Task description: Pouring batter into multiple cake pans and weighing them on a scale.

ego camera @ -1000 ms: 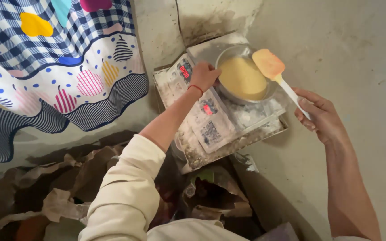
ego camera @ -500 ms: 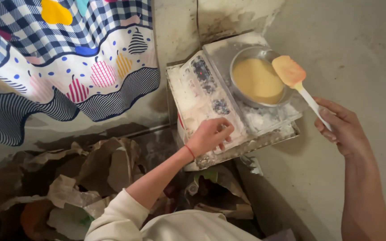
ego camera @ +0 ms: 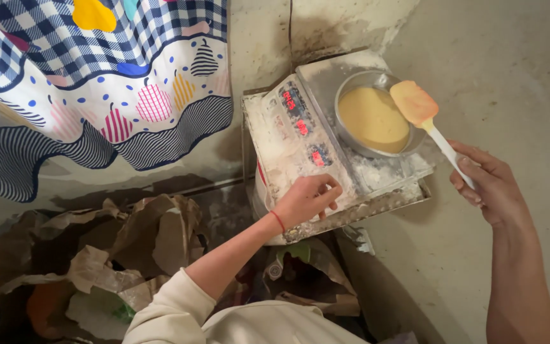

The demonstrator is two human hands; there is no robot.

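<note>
A flour-dusted weighing scale (ego camera: pixel 288 146) with red lit digits carries a round metal pan (ego camera: pixel 346 130) filled with pale yellow batter (ego camera: pixel 370 118). My right hand (ego camera: pixel 488 185) grips the white handle of a spatula (ego camera: pixel 413 102). Its peach-coloured blade hovers over the pan's right rim. My left hand (ego camera: pixel 307 200), with a red string on the wrist and a cream sleeve behind it, rests with curled fingers on the scale's near edge, below the displays. It holds nothing.
A checked and patterned cloth (ego camera: pixel 97 83) hangs at the upper left. Crumpled brown paper bags (ego camera: pixel 141 242) lie piled at the lower left and under the scale. A grey concrete surface (ego camera: pixel 510 76) runs along the right side.
My left hand has left the pan's rim and come down to the scale's near edge. The spatula stays over the pan's right rim in my right hand.
</note>
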